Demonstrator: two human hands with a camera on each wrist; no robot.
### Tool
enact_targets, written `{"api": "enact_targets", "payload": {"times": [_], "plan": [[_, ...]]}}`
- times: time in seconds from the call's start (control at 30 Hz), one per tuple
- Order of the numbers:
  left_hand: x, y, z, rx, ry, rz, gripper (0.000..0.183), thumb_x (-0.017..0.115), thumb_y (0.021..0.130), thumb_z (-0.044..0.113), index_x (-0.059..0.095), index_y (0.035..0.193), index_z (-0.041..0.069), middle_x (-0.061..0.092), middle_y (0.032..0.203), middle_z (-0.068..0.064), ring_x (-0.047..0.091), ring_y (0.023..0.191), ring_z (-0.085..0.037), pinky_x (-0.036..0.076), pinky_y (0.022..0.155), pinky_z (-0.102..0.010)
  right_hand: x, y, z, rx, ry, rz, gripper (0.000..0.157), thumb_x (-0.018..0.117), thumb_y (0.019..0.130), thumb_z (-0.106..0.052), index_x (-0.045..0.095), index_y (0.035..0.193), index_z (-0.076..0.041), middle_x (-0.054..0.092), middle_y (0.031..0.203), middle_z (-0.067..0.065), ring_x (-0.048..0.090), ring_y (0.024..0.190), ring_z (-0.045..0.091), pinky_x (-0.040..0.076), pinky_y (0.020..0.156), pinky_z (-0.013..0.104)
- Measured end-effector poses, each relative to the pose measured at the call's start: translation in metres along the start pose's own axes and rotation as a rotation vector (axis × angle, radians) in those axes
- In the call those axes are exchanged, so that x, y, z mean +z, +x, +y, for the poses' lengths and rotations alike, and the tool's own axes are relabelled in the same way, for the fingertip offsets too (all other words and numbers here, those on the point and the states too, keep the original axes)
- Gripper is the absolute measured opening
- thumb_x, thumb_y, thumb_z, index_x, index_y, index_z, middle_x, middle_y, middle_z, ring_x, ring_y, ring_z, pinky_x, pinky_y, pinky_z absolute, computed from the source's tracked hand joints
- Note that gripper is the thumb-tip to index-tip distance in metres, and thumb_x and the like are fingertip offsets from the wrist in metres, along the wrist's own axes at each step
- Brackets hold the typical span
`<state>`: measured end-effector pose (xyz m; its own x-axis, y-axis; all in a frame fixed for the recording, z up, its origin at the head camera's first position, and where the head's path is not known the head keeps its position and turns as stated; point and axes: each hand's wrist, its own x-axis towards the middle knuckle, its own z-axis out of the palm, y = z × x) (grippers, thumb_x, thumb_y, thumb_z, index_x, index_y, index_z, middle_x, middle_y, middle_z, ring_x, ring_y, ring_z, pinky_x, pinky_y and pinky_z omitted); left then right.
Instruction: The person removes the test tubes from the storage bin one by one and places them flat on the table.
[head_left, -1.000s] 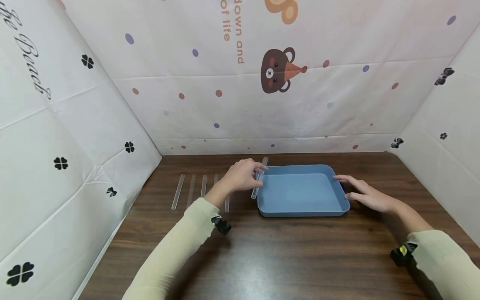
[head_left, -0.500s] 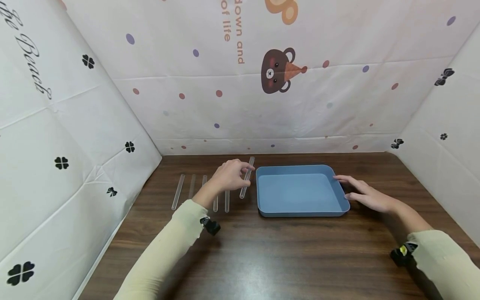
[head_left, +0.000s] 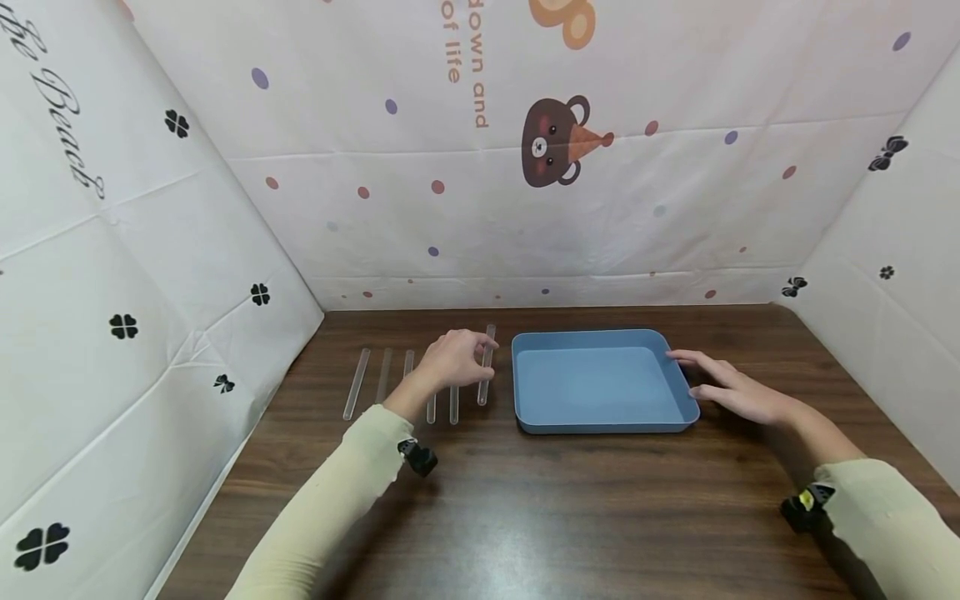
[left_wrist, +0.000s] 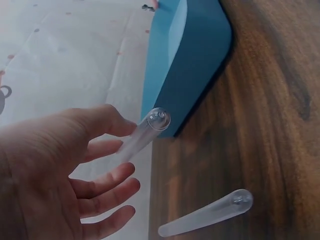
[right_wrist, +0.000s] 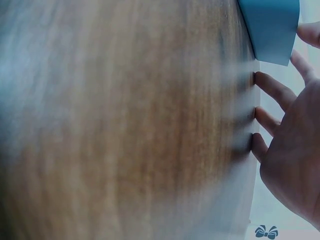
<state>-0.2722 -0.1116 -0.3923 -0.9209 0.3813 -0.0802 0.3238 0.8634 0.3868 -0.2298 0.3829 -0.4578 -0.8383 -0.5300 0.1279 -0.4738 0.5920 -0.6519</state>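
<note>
My left hand (head_left: pixel 453 358) pinches a clear test tube (head_left: pixel 483 392) between thumb and index finger, just left of the blue tray (head_left: pixel 600 429). In the left wrist view the tube's rounded end (left_wrist: pixel 159 119) points toward the camera, and the other fingers are spread apart from it. Another clear tube (left_wrist: pixel 207 217) lies on the table below that hand. At the tray's right side, my right hand (head_left: pixel 738 393) touches the wall with extended thumb and index finger. Its remaining fingertips (right_wrist: pixel 260 142) rest on the table in the right wrist view.
Several more clear tubes (head_left: pixel 356 385) lie in a row to the left, some partly hidden behind the left hand and forearm. White printed cloth (head_left: pixel 465 225) encloses the wooden table (head_left: pixel 570 517) at the back and both sides.
With the tube in its grip, my left hand has moved left from the tray's left edge and slightly down toward the row. The right hand and tray stay put.
</note>
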Motion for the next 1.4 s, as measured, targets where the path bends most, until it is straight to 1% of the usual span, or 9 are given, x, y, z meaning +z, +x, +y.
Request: {"api": "enact_targets", "payload": {"times": [0.47, 0.87, 0.9, 0.93, 1.1, 1.13, 1.17, 1.2, 1.4], "plan": [[0.018, 0.0, -0.006, -0.057, 0.062, -0.001, 0.045, 0.086, 0.098, 0.028, 0.079, 0.142, 0.018, 0.072, 0.105, -0.001, 0.052, 0.073, -0.013, 0.034, 0.058, -0.027, 0.0, 0.001, -0.001, 0.001, 0.001, -0.003, 0.06, 0.062, 0.11, -0.004, 0.043, 0.167, -0.002, 0.057, 0.162, 0.031, 0.042, 0.133, -0.026, 0.047, 0.101, 0.015], [0.029, 0.001, -0.008, -0.082, 0.085, -0.017, 0.045, 0.087, 0.099, 0.031, 0.079, 0.141, 0.018, 0.08, 0.123, -0.004, 0.066, 0.088, -0.019, 0.049, 0.065, -0.03, -0.001, 0.0, -0.003, 0.015, -0.002, -0.005, 0.06, 0.062, 0.11, -0.005, 0.043, 0.167, -0.003, 0.057, 0.162, 0.032, 0.041, 0.132, -0.027, 0.047, 0.101, 0.016], [0.037, 0.006, -0.018, -0.057, 0.08, -0.008, 0.046, 0.088, 0.098, 0.037, 0.08, 0.14, 0.021, 0.08, 0.122, -0.001, 0.065, 0.087, -0.016, 0.049, 0.065, -0.03, -0.001, 0.0, -0.003, 0.011, 0.0, -0.004, 0.06, 0.062, 0.11, -0.005, 0.043, 0.167, -0.002, 0.057, 0.162, 0.032, 0.041, 0.133, -0.027, 0.047, 0.101, 0.016], [0.038, 0.007, -0.018, -0.055, 0.076, -0.011, 0.046, 0.087, 0.098, 0.037, 0.08, 0.14, 0.02, 0.081, 0.12, -0.001, 0.065, 0.085, -0.016, 0.049, 0.064, -0.03, -0.001, 0.0, -0.003, 0.01, 0.001, -0.003, 0.06, 0.062, 0.11, -0.004, 0.043, 0.167, -0.002, 0.057, 0.163, 0.032, 0.041, 0.133, -0.027, 0.047, 0.101, 0.016], [0.039, 0.007, -0.018, -0.072, 0.069, -0.031, 0.044, 0.086, 0.1, 0.036, 0.079, 0.141, 0.021, 0.082, 0.118, -0.001, 0.063, 0.077, -0.015, 0.046, 0.063, -0.029, -0.001, -0.001, -0.003, 0.028, -0.01, -0.004, 0.06, 0.062, 0.111, -0.007, 0.044, 0.168, -0.005, 0.056, 0.165, 0.03, 0.039, 0.133, -0.028, 0.046, 0.101, 0.016], [0.032, 0.003, -0.009, -0.098, 0.077, -0.045, 0.044, 0.086, 0.1, 0.03, 0.079, 0.142, 0.019, 0.083, 0.12, -0.003, 0.065, 0.076, -0.016, 0.047, 0.063, -0.03, -0.001, -0.001, -0.003, 0.033, -0.012, -0.004, 0.06, 0.062, 0.111, -0.008, 0.044, 0.168, -0.006, 0.055, 0.165, 0.03, 0.039, 0.133, -0.028, 0.046, 0.101, 0.016], [0.032, 0.003, -0.009, -0.1, 0.086, -0.048, 0.043, 0.086, 0.1, 0.031, 0.079, 0.142, 0.019, 0.083, 0.122, -0.004, 0.066, 0.078, -0.016, 0.048, 0.064, -0.03, -0.001, -0.001, -0.003, 0.036, -0.014, -0.004, 0.06, 0.063, 0.111, -0.008, 0.044, 0.168, -0.006, 0.056, 0.165, 0.03, 0.039, 0.133, -0.028, 0.046, 0.101, 0.017], [0.041, 0.009, -0.02, -0.08, 0.091, -0.037, 0.044, 0.086, 0.1, 0.036, 0.079, 0.141, 0.021, 0.083, 0.124, -0.001, 0.067, 0.081, -0.014, 0.049, 0.065, -0.03, -0.001, -0.001, -0.003, 0.037, -0.015, -0.004, 0.06, 0.063, 0.111, -0.008, 0.044, 0.168, -0.006, 0.056, 0.165, 0.03, 0.039, 0.133, -0.028, 0.046, 0.101, 0.017], [0.042, 0.009, -0.021, -0.072, 0.113, -0.033, 0.045, 0.085, 0.101, 0.039, 0.079, 0.142, 0.021, 0.083, 0.135, -0.001, 0.074, 0.092, -0.017, 0.054, 0.069, -0.032, -0.001, 0.0, -0.002, 0.014, 0.002, -0.003, 0.06, 0.062, 0.11, -0.005, 0.044, 0.167, -0.002, 0.056, 0.164, 0.032, 0.04, 0.133, -0.028, 0.046, 0.101, 0.014]]}}
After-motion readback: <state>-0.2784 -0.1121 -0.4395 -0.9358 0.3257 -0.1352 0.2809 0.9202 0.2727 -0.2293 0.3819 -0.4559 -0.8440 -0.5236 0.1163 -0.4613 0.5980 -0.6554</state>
